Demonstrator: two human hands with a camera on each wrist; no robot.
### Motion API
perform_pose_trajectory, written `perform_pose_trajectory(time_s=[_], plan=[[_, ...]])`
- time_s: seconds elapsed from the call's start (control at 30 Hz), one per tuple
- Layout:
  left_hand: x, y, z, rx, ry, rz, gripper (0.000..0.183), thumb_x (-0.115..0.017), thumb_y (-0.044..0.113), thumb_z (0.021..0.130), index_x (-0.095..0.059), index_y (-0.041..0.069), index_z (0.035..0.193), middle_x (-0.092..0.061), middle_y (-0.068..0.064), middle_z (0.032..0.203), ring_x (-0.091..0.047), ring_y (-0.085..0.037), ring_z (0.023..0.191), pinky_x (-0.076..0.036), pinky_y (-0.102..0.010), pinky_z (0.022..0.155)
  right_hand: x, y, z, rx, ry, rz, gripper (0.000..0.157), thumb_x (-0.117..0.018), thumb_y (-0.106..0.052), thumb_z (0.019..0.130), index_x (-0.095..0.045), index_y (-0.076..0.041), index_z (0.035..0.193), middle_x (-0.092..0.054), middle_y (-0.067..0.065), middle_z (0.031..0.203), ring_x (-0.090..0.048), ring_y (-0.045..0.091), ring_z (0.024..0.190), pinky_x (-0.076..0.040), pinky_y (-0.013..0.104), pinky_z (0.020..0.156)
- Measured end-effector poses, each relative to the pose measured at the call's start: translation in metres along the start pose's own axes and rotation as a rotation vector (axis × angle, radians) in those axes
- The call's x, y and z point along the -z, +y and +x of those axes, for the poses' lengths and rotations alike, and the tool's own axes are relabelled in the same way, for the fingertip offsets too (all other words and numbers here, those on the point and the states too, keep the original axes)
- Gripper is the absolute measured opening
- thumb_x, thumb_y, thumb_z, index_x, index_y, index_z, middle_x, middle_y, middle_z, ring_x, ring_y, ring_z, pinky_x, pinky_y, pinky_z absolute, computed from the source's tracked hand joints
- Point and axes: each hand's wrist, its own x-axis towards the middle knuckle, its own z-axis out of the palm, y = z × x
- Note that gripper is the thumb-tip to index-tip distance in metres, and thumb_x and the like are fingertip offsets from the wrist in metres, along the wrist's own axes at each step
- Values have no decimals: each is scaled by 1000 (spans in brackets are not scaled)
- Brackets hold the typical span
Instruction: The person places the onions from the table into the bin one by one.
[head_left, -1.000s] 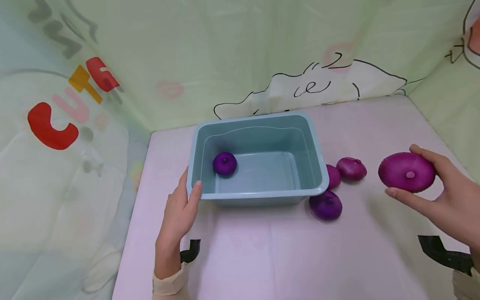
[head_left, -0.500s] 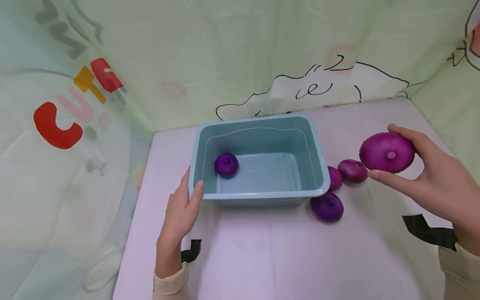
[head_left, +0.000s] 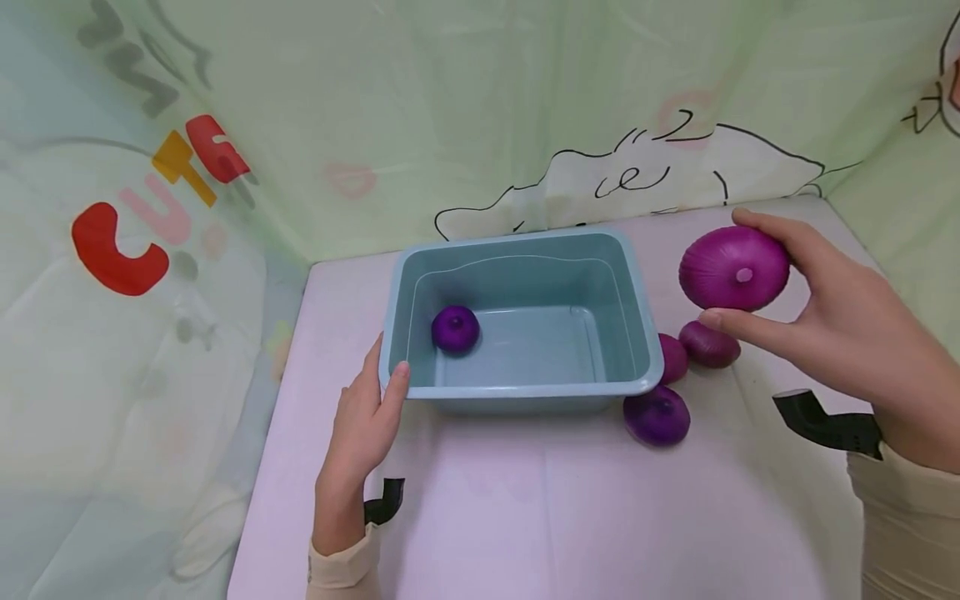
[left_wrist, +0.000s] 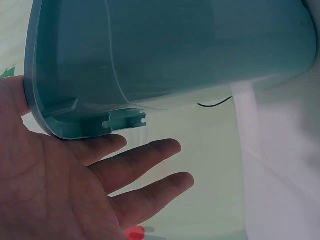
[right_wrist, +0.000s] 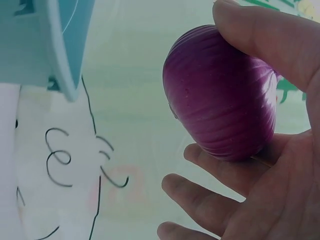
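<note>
My right hand (head_left: 832,308) pinches a magenta-purple red onion (head_left: 733,269) between thumb and index finger, raised beyond the tub's right side. The right wrist view shows the same ribbed red onion (right_wrist: 220,95) with the other fingers spread below it. On the left, my left hand (head_left: 367,421) holds the front left corner of a light blue plastic tub (head_left: 510,390), thumb over the rim. From the left wrist view, the other fingers (left_wrist: 145,165) of that hand extend straight beneath the rim. Inside the tub, toward its left, sits a darker purple onion (head_left: 455,330).
Beside the tub's right end lie a dark purple onion (head_left: 657,416), a magenta onion (head_left: 672,358) partly hidden by the rim, and another red onion (head_left: 709,344) under my right hand. Printed cloth (head_left: 360,108) walls rise behind and left of the white table (head_left: 480,517).
My right hand has carried the red onion leftward and away from me, closer to the tub. The left hand keeps its hold on the rim.
</note>
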Motion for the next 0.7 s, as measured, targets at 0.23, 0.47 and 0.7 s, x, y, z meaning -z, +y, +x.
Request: perform_pose_trajectory(time_s=[0.23,0.47,0.7], plan=[[-1,-1,0,8,-1,2,65,-44,56,108,-21,37,166,-46,7,157,-52,-25,136,-41,-67,102,-1,-27,17,41,-39,-1,99,-92,-31,82,-35,-34,163,-50,16,151,-46,37,128,-33,27,78],[-1,-1,0,2,3,-2,63,-47,48,109,-22,36,166,-46,7,157,-55,-26,133,-44,-65,101,-4,-49,33,91,-77,33,101,-92,-30,82,-33,-31,164,-50,16,150,-44,40,137,-38,48,98],[-1,-2,1,-2,5,-10,64,-47,51,109,-22,36,166,-46,8,157,-56,-25,133,-46,-64,99,-11,-64,45,179,-112,42,98,-92,-31,81,-36,-35,161,-53,12,147,-52,34,125,-38,22,83]])
